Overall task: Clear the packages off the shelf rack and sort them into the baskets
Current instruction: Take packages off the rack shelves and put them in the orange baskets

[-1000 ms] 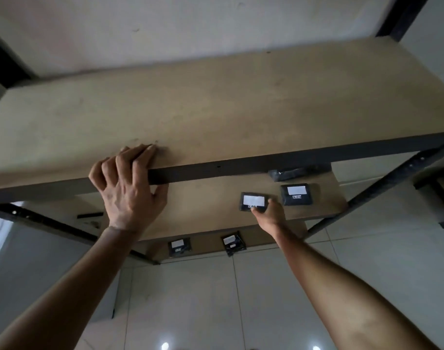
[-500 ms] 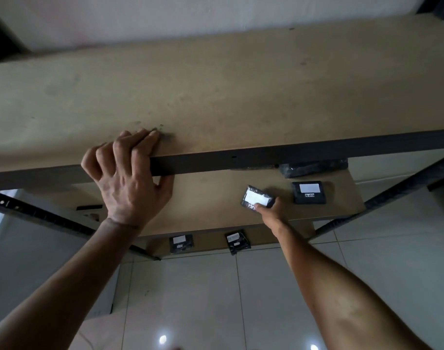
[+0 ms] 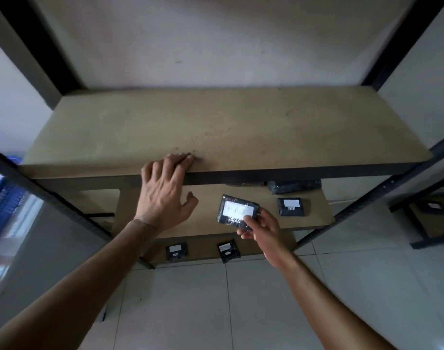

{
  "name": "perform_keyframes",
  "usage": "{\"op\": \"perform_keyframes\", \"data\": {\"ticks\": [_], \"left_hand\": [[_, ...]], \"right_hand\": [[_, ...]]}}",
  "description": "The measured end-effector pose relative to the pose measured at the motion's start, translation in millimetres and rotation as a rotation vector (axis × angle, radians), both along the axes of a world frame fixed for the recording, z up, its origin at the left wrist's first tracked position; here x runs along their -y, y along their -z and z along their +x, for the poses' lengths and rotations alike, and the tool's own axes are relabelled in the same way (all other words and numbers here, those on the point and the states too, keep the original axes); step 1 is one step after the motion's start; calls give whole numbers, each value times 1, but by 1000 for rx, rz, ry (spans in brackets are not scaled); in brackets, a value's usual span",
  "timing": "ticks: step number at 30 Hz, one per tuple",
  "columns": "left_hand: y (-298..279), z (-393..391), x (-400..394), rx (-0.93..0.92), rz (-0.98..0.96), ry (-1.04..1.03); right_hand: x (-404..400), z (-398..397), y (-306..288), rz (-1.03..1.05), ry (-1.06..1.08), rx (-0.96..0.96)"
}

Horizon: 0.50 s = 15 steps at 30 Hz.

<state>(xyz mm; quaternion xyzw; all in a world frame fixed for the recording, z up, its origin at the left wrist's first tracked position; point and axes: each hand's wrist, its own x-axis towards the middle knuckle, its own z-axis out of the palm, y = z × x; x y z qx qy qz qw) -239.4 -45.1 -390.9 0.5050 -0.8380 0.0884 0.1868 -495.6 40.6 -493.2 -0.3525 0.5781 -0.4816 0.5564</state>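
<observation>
From the head view I see my left hand (image 3: 165,195) hooked over the front edge of the upper shelf board (image 3: 228,132), fingers curled over its lip and thumb spread below. My right hand (image 3: 262,229) pinches a black wrapped package (image 3: 237,210) by its lower right corner, white label facing me, held tilted over the middle shelf (image 3: 203,223), just right of my left hand. Near it, to the right, a second labelled package (image 3: 290,206) lies flat on that shelf, and a dark bundle (image 3: 294,186) sits behind it under the upper board. Two more packages (image 3: 176,252) (image 3: 228,250) rest on the lowest shelf. A blue basket (image 3: 1,210) shows blurred at far left.
</observation>
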Motion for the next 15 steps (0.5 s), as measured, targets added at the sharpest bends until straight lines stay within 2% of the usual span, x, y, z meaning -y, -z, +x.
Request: {"op": "perform_keyframes", "data": {"ticks": [5, 9, 15], "left_hand": [[-37, 56, -41, -35, 175, 201], [-55, 151, -78, -110, 262, 140], [-61, 345, -132, -136, 307, 49]], "right_hand": [[-31, 81, -68, -44, -6, 28], [-52, 165, -110, -62, -74, 47], [-69, 334, -145, -85, -180, -35]]}}
